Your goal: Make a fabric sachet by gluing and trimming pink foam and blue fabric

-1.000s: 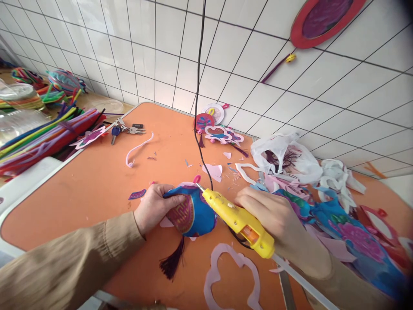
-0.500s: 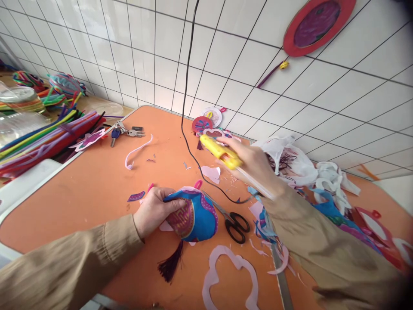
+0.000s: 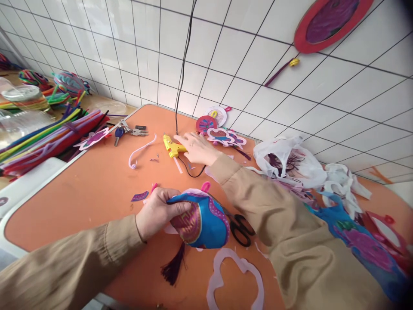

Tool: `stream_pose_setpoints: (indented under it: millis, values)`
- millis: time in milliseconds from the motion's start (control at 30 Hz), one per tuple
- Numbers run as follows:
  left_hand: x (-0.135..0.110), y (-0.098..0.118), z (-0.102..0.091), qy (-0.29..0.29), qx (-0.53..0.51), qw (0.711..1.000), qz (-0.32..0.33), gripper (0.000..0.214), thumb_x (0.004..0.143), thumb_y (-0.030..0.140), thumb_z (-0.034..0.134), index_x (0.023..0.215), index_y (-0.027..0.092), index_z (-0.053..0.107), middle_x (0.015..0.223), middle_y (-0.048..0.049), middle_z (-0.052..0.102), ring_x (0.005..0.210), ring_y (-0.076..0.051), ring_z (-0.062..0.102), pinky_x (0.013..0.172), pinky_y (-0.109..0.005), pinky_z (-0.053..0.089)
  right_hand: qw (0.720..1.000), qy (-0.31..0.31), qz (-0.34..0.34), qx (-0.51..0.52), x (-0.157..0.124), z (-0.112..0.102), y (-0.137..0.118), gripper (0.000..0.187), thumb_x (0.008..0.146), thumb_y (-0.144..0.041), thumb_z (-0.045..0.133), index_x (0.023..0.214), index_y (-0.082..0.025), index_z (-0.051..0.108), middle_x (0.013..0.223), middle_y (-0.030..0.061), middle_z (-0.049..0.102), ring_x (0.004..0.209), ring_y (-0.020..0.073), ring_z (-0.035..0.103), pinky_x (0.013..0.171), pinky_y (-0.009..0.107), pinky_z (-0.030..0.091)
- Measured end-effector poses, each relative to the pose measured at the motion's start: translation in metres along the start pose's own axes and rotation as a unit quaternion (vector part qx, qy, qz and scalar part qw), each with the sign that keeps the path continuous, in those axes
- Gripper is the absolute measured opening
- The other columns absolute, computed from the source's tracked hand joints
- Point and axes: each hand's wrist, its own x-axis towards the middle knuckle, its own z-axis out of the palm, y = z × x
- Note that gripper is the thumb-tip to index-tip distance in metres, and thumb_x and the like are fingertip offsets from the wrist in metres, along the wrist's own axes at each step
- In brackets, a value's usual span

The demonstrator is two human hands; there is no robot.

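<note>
My left hand [image 3: 159, 211] pinches the left edge of a blue and purple patterned fabric piece [image 3: 213, 221] between thumb and fingers. A pink loop [image 3: 205, 187] sticks up at its top, and a dark purple tassel [image 3: 174, 263] hangs below. Farther back, a yellow glue gun [image 3: 172, 146] lies on the orange table, a clear glue stick jutting from its rear. My right hand [image 3: 198, 148] is at its handle, fingers stretched out and loose; the thumb is hidden. Black-handled scissors [image 3: 241, 230] lie right of the fabric piece, partly under my right sleeve.
A pink cloud-shaped paper frame [image 3: 213, 284] lies in front. Keys [image 3: 119, 134] and a lilac pipe cleaner [image 3: 140, 150] are at the back left. Finished-looking ornaments [image 3: 206, 124] rest by the tiled wall. A white plastic bag [image 3: 309, 172] sits at right. A black cord [image 3: 182, 73] hangs down.
My right hand has moved left and back, lowering the glue gun onto the table and loosening its fingers. The left hand still holds the fabric piece in about the same place.
</note>
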Motion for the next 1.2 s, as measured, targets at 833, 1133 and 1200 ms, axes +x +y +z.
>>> stream_pose_setpoints:
  millis: [833, 1133, 1200]
  values:
    - [0.001, 0.0, 0.0, 0.031, 0.034, 0.999, -0.013, 0.034, 0.063, 0.043, 0.075, 0.061, 0.011, 0.064, 0.055, -0.001, 0.059, 0.051, -0.01, 0.047, 0.051, -0.024, 0.039, 0.844, 0.144, 0.159, 0.493, -0.124, -0.022, -0.089, 0.069, 0.079, -0.013, 0.06, 0.143, -0.022, 0.037, 0.078, -0.0017, 0.061, 0.072, 0.0132, 0.06, 0.072, 0.031, 0.053]
    - [0.0, 0.001, 0.002, 0.024, 0.048, 0.998, -0.011, 0.033, 0.064, 0.043, 0.072, 0.058, 0.012, 0.061, 0.053, -0.0001, 0.056, 0.049, -0.009, 0.044, 0.049, -0.023, 0.036, 0.834, 0.161, 0.165, 0.501, -0.124, -0.022, -0.091, 0.062, 0.08, -0.013, 0.059, 0.139, -0.019, 0.043, 0.075, -0.0018, 0.06, 0.07, 0.0127, 0.059, 0.071, 0.03, 0.052]
    - [0.0, 0.001, 0.002, 0.025, 0.044, 0.999, -0.012, 0.033, 0.064, 0.042, 0.072, 0.057, 0.012, 0.06, 0.052, 0.0003, 0.055, 0.049, -0.009, 0.044, 0.048, -0.022, 0.036, 0.833, 0.158, 0.165, 0.503, -0.124, -0.022, -0.091, 0.061, 0.08, -0.014, 0.059, 0.139, -0.019, 0.044, 0.075, -0.0017, 0.06, 0.07, 0.0128, 0.059, 0.07, 0.03, 0.052]
